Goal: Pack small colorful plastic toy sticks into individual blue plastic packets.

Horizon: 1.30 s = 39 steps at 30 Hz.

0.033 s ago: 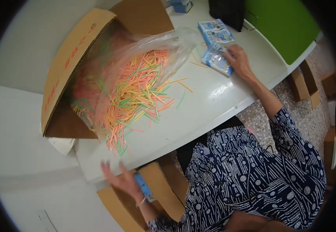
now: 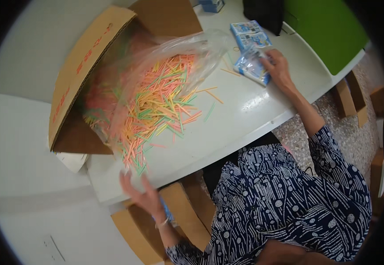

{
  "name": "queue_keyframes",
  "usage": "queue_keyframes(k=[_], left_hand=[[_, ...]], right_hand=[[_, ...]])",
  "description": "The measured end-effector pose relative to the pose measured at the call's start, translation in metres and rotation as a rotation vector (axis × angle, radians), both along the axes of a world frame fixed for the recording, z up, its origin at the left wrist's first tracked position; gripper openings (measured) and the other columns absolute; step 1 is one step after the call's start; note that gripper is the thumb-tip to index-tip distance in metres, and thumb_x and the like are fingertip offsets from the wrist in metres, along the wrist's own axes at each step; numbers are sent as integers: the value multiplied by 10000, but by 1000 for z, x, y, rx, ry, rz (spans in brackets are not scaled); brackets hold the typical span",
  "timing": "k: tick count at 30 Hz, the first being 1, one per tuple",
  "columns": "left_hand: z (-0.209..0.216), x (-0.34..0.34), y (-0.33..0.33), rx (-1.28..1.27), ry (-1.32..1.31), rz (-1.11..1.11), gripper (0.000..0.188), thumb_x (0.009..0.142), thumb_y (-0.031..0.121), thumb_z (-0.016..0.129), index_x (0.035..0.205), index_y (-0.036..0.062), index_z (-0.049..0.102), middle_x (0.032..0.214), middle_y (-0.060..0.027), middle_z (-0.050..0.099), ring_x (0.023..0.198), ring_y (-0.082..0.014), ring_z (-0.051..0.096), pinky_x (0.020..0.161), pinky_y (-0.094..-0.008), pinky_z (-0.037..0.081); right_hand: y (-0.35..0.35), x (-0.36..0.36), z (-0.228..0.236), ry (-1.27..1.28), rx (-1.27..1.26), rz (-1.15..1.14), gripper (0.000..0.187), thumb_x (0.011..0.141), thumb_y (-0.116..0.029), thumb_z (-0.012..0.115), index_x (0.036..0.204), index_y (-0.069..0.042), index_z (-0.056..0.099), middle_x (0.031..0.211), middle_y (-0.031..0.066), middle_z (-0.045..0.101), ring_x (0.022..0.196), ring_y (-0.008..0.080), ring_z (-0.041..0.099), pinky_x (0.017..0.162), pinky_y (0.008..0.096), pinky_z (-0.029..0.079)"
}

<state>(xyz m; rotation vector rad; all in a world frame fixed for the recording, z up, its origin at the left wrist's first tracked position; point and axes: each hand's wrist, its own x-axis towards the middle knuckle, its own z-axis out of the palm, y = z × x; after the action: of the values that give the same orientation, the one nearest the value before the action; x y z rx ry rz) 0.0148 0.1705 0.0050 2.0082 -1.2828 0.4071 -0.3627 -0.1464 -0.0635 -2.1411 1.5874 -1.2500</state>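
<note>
Far left, cardboard box (image 2: 83, 66) on its side, mouth facing right. Left hand (image 2: 147, 198), near left over the table edge: fingers spread, blurred, looks empty. Main change: it has moved farther in, so fingertips now reach the near end of the straw pile; contact can't be told. For the work, straws are within its reach, none visibly picked up. Blue item (image 2: 167, 211) partly hidden by that wrist, above an open box (image 2: 178, 205) below the table (image 2: 238, 117); can't tell what it is. Straws (image 2: 158, 99), pink, yellow, green, spill from a clear bag (image 2: 214, 42) in the box's mouth onto the table, a few loose to the right; pile looks unchanged. Farther right, blue-and-white packets (image 2: 250, 33) lie flat on the far side. Just nearer, right hand (image 2: 282, 73) pinches the right side of a clear-fronted packet (image 2: 250, 67); about the same hold as a moment ago, so that packet stays put. Far right: black bag (image 2: 265, 11), green board (image 2: 326, 33).
</note>
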Motion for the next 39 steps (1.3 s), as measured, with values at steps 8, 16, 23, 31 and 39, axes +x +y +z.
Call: queue_keyframes(k=[8,16,23,31,39], left_hand=[[5,-24,-113,431,-376,-507,406,756,-2,593,1158,25,545,1368,-173,391,1269,-389,341,1036,-516,279],[15,-25,-149,613,-807,-685,654,722,12,605,1333,50,372,1450,-166,281,1337,-396,252,1076,-537,229],[5,-27,-184,651,-1104,-722,530,773,96,583,1279,37,436,1447,-151,292,1351,-352,250,1088,-529,218],[-18,-13,-203,492,-841,-783,250,805,92,518,1036,-2,541,1362,-177,376,1305,-347,304,1040,-531,260],[-11,-5,-207,285,-323,-728,154,886,56,426,997,4,519,1121,-133,559,1124,-281,496,984,-441,323]], right_hand=[[28,10,42,-59,-213,111,109,842,-77,629,897,12,599,885,87,584,805,165,573,732,275,457],[64,54,72,-451,359,540,235,893,-153,584,1006,52,603,816,33,610,746,80,537,669,232,441],[77,79,56,-479,514,608,196,891,-148,550,934,36,602,692,38,569,623,82,478,564,258,399],[70,93,32,-462,587,644,212,885,-167,571,911,41,608,738,10,583,688,59,494,606,220,406],[61,105,20,-456,516,603,286,874,-210,574,741,43,584,547,81,488,508,121,419,491,310,350]])
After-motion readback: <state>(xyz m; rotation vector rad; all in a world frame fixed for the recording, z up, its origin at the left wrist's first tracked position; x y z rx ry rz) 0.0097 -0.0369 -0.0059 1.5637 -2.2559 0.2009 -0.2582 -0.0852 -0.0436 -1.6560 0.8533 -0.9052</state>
